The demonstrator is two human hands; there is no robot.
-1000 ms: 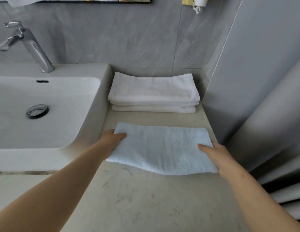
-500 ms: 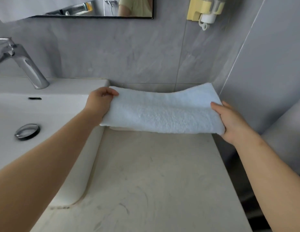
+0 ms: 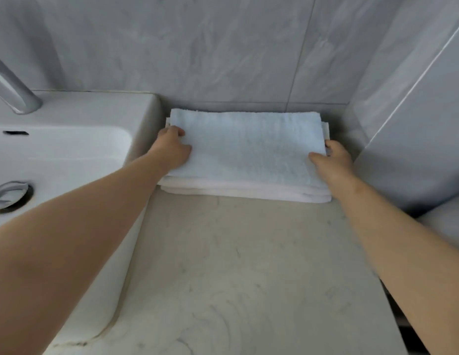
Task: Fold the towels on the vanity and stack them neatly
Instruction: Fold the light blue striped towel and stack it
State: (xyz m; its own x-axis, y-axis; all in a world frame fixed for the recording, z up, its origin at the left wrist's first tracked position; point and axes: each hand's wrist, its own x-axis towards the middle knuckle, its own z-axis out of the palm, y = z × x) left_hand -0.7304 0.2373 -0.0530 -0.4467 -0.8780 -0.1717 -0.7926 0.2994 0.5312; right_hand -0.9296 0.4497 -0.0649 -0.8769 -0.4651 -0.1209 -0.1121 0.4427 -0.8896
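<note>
Pale blue folded terry towel (image 3: 249,149): lies flat as the top layer of the stack of white folded towels (image 3: 249,194), its edges nearly flush with those beneath. White layers show along the near side and at both ends.

Stack location: back of the beige marbled stone vanity top (image 3: 236,265), against the grey tiled wall (image 3: 197,47), between the white ceramic basin (image 3: 69,155) and the grey side panel (image 3: 415,137).

Left hand (image 3: 173,149): at the left short end of the pale blue towel, fingers curled over that edge and gripping it. How far they reach under the towel cannot be told.

Right hand (image 3: 332,160): at the right short end, thumb lying on the upper face, fingers wrapped round the edge.

Hands relative to the towel: well apart, one at each end, the towel's full length spanning between them. Both forearms reach forward over the vanity top.

Also present: chrome tap (image 3: 10,90) and round chrome drain (image 3: 9,194), both at the basin, left of the stack.
</note>
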